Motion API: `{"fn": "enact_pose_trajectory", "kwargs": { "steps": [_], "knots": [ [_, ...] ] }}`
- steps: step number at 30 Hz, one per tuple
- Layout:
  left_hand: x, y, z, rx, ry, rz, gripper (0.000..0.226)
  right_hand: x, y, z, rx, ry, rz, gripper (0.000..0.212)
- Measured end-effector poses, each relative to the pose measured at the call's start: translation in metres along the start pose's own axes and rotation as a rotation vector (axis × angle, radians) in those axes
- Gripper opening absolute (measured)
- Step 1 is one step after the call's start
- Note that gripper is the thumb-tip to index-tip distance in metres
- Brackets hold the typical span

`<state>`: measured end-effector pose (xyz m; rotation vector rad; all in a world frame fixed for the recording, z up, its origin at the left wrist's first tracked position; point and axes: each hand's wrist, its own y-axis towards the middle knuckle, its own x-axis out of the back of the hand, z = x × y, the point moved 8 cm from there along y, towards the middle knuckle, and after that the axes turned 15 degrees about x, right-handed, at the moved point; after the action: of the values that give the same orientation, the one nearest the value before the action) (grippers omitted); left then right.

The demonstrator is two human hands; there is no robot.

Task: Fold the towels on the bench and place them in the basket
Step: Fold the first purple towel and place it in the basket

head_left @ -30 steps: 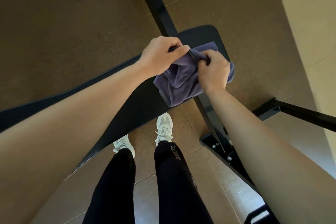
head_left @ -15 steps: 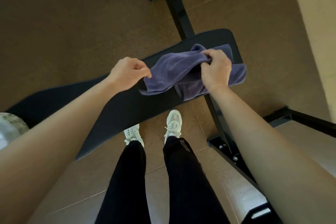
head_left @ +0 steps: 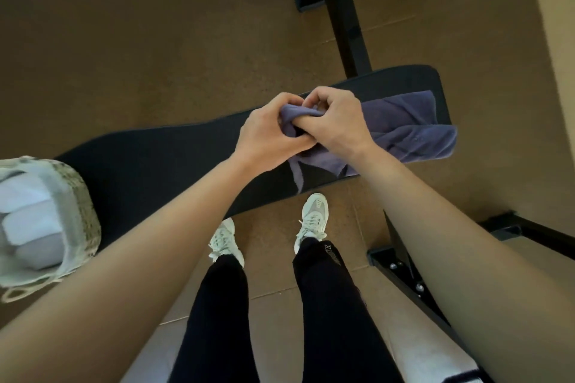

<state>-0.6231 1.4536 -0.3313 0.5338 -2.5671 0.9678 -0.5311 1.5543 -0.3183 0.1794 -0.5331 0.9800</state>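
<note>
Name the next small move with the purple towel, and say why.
Probably pull the left hand and right hand apart to stretch the towel flat over the bench. Both grip one bunched bit close together, while the rest lies crumpled, not ready to fold.

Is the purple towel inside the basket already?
No, the purple towel lies on the black bench, gripped by the left hand and right hand, while the basket sits at the bench's other end.

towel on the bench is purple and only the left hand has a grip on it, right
No. The head view shows the purple towel on the bench gripped by both: the left hand and the right hand each pinch it.
</note>
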Motion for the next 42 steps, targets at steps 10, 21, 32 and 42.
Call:
{"fn": "enact_pose_trajectory", "kwargs": {
  "steps": [10, 21, 32, 42],
  "knots": [
    [0.136, -0.043, 0.107, 0.156, 0.247, -0.377, 0.023, -0.069, 0.016, 0.040, 0.017, -0.362, 0.199, 0.025],
    [0.304, -0.075, 0.150, 0.382, 0.327, -0.743, 0.032, -0.066, 0.081, 0.056, -0.118, -0.391, 0.075, 0.013],
    [0.311, -0.097, 0.178, 0.294, 0.320, -0.797, 0.030, -0.057, 0.058, 0.064, -0.020, -0.479, 0.051, 0.025],
    [0.139, -0.117, 0.351, 0.437, 0.629, -0.205, 0.041, -0.169, -0.097, -0.084, -0.468, -0.542, 0.459, 0.016]
  ]
}}
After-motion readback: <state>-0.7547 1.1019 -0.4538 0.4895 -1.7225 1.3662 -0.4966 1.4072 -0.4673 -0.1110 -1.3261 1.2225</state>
